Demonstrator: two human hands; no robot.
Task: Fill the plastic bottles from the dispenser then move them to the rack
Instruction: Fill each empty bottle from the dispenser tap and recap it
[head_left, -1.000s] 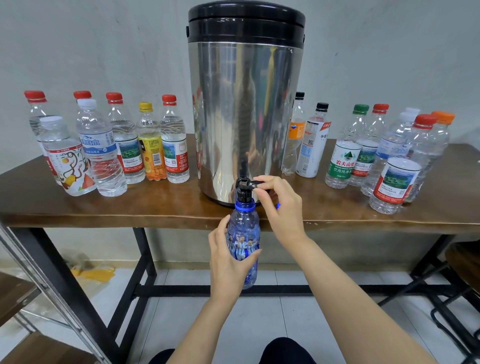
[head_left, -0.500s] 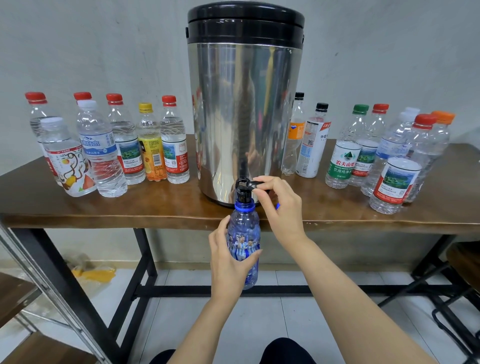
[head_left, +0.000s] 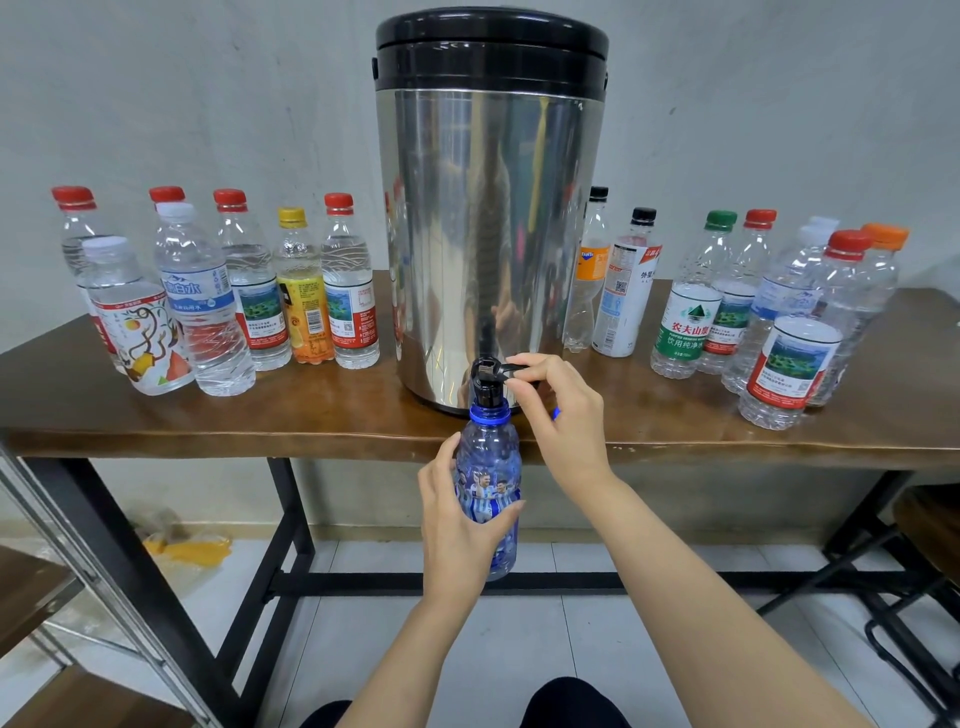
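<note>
— Where's the blue bottle (head_left: 491, 452)?
— My left hand (head_left: 457, 525) wraps its middle, upright, mouth at the dispenser's (head_left: 488, 234) tap (head_left: 485, 387), off the table (head_left: 311, 415) edge.
— And your right hand (head_left: 561, 415)?
— Thumb and forefinger pinch the lever (head_left: 511, 370).

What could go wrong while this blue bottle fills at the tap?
1. The blue bottle hangs past the table edge, carried only by the left hand; growing heavier, it might slip.
2. Its tint and label obscure the level, so it may overflow onto the floor before the right hand releases the tap lever.
</note>
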